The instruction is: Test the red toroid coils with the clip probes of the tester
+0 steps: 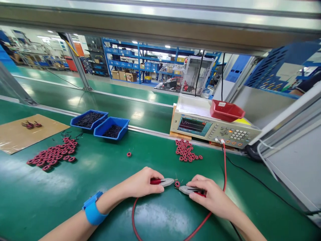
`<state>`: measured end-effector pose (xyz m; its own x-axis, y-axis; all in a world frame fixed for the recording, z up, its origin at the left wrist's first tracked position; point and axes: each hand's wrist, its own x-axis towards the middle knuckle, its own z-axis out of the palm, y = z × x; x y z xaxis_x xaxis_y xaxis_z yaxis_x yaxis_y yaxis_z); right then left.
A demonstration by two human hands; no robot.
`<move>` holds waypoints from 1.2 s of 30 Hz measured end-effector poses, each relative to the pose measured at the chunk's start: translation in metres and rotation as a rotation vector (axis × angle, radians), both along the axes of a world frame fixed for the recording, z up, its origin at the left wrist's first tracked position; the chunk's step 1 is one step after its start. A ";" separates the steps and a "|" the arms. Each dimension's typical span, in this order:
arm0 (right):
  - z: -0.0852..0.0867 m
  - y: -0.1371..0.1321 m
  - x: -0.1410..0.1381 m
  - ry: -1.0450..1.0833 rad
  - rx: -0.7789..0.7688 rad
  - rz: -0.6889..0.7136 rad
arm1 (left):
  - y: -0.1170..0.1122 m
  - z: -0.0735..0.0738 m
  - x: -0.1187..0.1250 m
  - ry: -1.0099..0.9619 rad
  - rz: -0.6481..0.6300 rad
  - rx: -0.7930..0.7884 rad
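My left hand [145, 183] is closed on a metal test clip [166, 182] with a red grip, its jaws pointing right. In my right hand [210, 193] is a second test clip [186, 190], jaws pointing left. Between the two tips sits a small red-wound toroidal coil [177, 184] with thin wire ends sticking up. The jaws reach its wires or edge; I cannot tell how firmly they grip. A red cable [134, 217] loops below my hands, and another red lead [225, 164] rises to the tester [213, 127], whose screen shows a wavy trace.
Red coils lie in a heap [187, 150] before the tester and a larger pile [54, 154] at left. A single coil [128, 154] lies between them. Two blue bins [120, 134] hold black pieces. A red bin [227, 110] tops the tester. Cardboard [15, 134] lies far left.
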<state>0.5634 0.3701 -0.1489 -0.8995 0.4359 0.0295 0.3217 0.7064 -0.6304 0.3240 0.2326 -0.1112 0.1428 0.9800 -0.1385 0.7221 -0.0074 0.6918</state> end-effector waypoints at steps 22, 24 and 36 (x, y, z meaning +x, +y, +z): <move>-0.031 0.101 0.011 0.004 0.218 -0.657 | -0.031 0.010 0.000 0.403 0.397 0.163; -0.028 0.092 0.010 -0.024 0.218 -0.616 | -0.018 0.004 0.016 0.323 0.317 0.165; -0.017 0.011 0.021 -0.052 0.063 -0.332 | 0.009 -0.023 0.018 -0.004 0.209 0.089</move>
